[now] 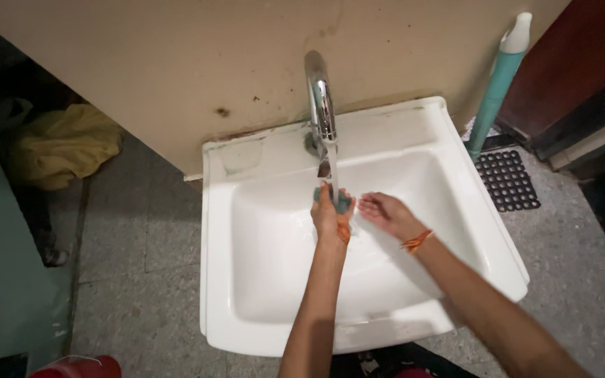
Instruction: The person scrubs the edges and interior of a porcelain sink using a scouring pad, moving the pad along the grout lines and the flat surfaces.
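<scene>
I'm clasping a soft, wet, slippery teal sponge (342,201) at mid-frame in my left hand (330,217) under the tap (321,98), right hand (384,212) lying open.

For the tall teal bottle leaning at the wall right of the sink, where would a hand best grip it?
Judging by its pose, grip the teal bottle around the mid-body, coming from the front-left. It leans against the wall with its white cap uppermost, so the back is blocked. The slim straight body looks easy to wrap, while the tapered cap might slip.
</scene>
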